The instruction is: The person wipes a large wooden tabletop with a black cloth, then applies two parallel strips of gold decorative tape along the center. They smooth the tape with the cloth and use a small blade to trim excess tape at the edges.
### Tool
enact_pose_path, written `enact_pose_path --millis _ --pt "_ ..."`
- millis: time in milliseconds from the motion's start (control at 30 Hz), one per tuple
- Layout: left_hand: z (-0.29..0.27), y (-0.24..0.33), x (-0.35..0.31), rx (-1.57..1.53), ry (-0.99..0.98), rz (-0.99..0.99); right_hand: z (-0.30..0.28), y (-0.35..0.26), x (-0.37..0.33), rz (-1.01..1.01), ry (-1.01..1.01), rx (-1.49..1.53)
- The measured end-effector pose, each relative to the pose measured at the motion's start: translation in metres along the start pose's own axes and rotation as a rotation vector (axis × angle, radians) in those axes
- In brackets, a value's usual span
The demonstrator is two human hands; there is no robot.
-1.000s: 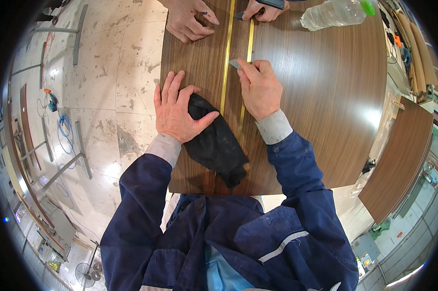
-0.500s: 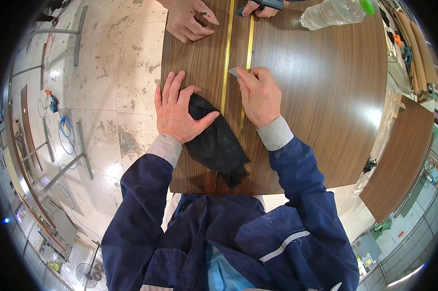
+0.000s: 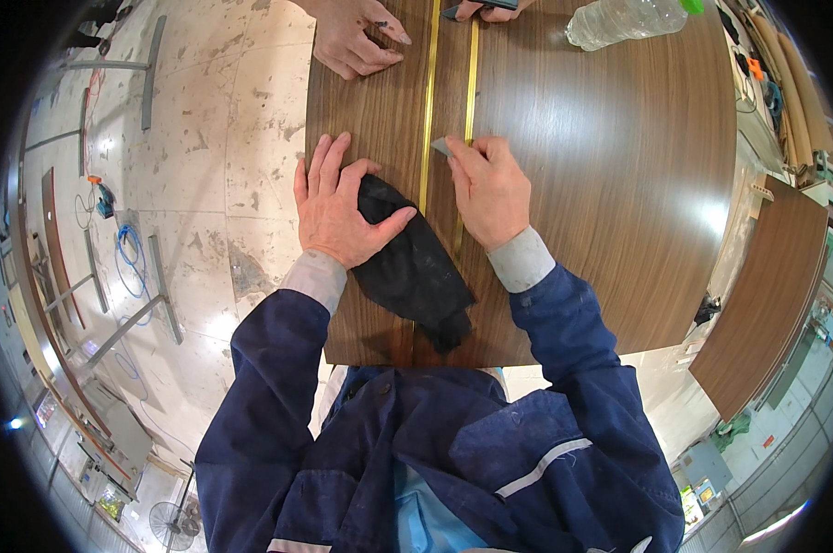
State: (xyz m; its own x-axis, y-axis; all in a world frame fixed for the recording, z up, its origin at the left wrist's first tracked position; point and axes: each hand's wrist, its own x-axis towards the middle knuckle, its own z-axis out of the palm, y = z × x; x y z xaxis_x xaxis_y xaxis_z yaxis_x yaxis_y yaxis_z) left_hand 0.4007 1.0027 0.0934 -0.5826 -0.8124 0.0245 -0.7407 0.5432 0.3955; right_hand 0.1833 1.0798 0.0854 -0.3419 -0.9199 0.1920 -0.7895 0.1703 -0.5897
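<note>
A brown wood-grain panel (image 3: 619, 203) lies before me, with two thin gold strips (image 3: 428, 120) running away from me along it. On its left part my left hand (image 3: 334, 217) rests with fingers stretched out, its thumb lying over a crumpled black cloth (image 3: 412, 263). The cloth covers the near part of the strips. My right hand (image 3: 492, 189) pinches a small, flat grey blade (image 3: 441, 147), whose tip is beside the left gold strip. Most of the blade is hidden by my fingers.
Across the panel are another person's hands: one hand (image 3: 357, 37) lies on the surface, the other grips a dark tool (image 3: 490, 5). A clear plastic bottle (image 3: 624, 23) with a green cap lies at the far right. Metal frames and a blue hose (image 3: 129, 258) are on the floor leftward.
My right hand has shifted slightly toward me and left with the blade. My left hand and the cloth stay nearly in place. The other person's tool hand has moved a little away.
</note>
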Motion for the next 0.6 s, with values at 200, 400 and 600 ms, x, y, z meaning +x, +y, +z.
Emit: enact_pose_path --millis 200,400,600 --pt "0.0 0.0 0.0 0.003 0.009 0.007 -0.007 -0.003 -0.017 -0.033 -0.047 0.031" --pt "0.001 0.0 -0.001 0.014 0.0 0.007 -0.003 -0.006 -0.022 -0.014 -0.004 0.034" --pt "-0.001 0.001 -0.001 0.02 -0.018 -0.007 -0.015 -0.01 -0.046 -0.021 -0.081 0.046"
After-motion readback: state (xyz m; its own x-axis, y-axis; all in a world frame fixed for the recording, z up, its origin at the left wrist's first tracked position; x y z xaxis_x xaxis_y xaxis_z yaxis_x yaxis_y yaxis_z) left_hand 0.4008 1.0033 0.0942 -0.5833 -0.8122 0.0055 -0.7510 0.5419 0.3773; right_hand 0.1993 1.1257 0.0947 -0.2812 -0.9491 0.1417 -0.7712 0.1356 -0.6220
